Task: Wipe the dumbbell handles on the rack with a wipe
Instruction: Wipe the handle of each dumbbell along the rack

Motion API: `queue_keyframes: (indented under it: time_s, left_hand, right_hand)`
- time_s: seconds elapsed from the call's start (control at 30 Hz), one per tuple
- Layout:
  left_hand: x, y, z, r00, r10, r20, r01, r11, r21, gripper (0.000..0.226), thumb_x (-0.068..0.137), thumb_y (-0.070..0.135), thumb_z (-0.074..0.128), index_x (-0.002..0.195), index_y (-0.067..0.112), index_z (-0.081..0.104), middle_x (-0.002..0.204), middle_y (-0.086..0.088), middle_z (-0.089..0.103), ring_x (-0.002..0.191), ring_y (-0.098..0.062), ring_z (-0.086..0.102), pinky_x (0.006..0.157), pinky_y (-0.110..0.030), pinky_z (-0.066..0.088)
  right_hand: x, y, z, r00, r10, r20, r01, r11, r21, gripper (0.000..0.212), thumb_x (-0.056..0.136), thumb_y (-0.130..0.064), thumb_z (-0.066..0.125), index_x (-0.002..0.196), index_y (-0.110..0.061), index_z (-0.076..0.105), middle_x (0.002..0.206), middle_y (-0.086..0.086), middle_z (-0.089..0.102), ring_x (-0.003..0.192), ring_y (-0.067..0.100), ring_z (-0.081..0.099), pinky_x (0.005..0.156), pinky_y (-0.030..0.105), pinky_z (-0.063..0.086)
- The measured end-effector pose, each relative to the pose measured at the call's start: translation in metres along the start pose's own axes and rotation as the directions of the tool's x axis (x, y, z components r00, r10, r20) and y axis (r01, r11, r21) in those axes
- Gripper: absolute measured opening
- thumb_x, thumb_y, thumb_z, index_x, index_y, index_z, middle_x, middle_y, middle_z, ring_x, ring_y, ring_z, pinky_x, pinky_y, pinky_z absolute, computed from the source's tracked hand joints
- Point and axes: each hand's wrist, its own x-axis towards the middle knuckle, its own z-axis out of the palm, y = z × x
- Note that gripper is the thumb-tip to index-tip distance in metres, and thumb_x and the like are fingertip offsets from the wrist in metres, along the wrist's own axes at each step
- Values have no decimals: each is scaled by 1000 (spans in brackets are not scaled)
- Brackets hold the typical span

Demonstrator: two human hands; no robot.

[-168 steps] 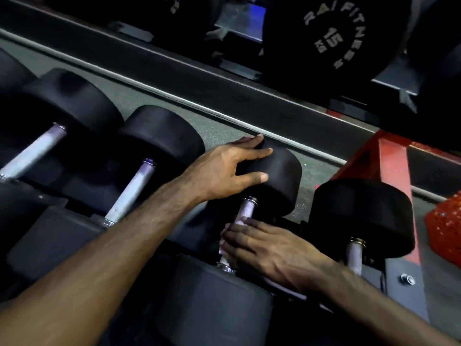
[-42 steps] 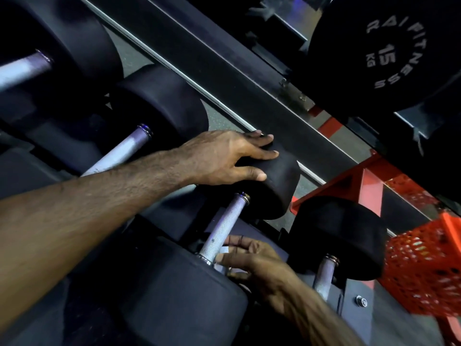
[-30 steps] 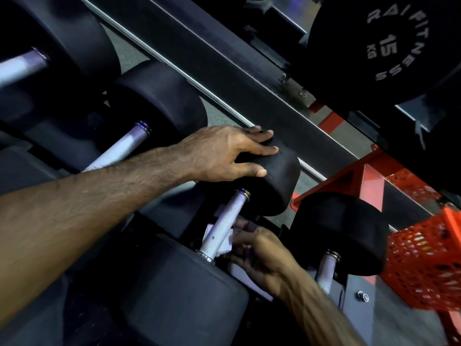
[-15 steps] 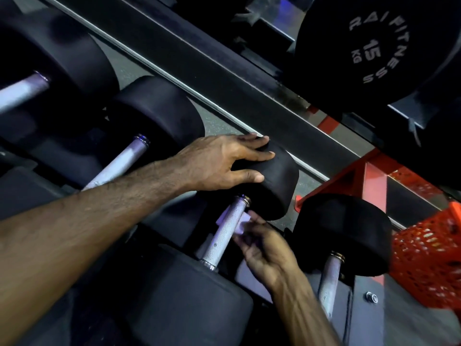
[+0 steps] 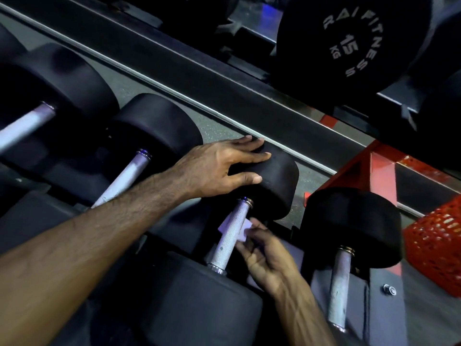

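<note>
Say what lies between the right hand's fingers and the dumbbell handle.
In the head view, a wipe lies between the right hand and the knurled handle.

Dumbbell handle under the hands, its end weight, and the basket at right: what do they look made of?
Handle: looks like bare metal, silver, with a fine knurled texture. End weight: matte black, probably rubber coating, no shine. Basket: red, perforated grid walls, likely moulded plastic, though blurred.
</note>
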Motion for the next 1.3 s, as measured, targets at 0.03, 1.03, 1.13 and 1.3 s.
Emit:
queue_keyframes:
  time_s: [0.03,1.03,1.13,1.3]
  left_hand:
    - [0,0,0,1000,-1,1,1,1000,1,66,95,77,46,155,49,48,169,21,34,157,6,23,126,-47,36]
    - [-5,13,-8,999,-46,5,46,999,11,59,97,67,56,153,49,51,168,22,37,156,6,25,125,-44,39]
    - [-12,25,-5,997,-80,-8,80,997,7,57,104,52,60,158,39,50,171,15,34,160,-2,24,125,-41,39]
    - [-32,43,-16,980,-196,22,196,980,-19,51,108,32,59,158,21,53,168,-1,43,158,-16,36,127,-40,35]
  right_hand:
    - [2,-2,1,998,-51,-25,52,999,12,34,92,15,47,110,-6,66,92,15,73,73,21,71,61,30,63]
    - [-32,-31,-21,594,-747,298,460,11,-888,19,88,-16,80,97,-32,83,92,-14,66,93,10,59,84,25,45]
    - [-53,-38,-10,542,-693,476,398,-287,-871,16,90,-29,71,102,-33,80,93,-15,65,90,15,52,78,35,40]
    - [-81,-56,21,627,-590,509,253,-463,-849,17,97,-35,56,96,-24,68,81,-3,68,79,29,62,68,43,46]
